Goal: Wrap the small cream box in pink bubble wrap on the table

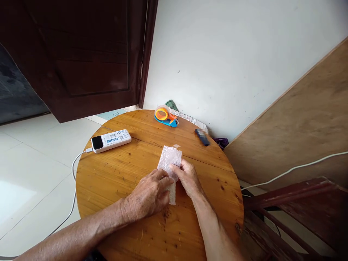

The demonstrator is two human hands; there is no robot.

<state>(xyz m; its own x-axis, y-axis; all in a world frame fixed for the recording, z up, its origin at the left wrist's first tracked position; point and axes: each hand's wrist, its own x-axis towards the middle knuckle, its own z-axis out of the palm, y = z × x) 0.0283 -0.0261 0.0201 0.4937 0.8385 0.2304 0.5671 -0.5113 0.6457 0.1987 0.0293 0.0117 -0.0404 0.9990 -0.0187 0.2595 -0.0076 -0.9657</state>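
Between my two hands is a piece of bubble wrap (169, 157), whitish and see-through, held just above the round wooden table. My left hand (152, 192) has its fingers closed on the lower left part of the wrap, and a strip of it hangs down past those fingers. On the right edge, my right hand (188, 175) pinches the wrap with the thumb on top and the other fingers behind. Whether anything is wrapped inside, I cannot tell.
The round table (114, 181) carries a tape dispenser (165, 116) at the back, a white power bank (111, 140) with a cable (73, 195) at the left, and a dark blurred object (202, 137) at the right. A dark door (89, 54) and white wall (231, 61) stand behind.
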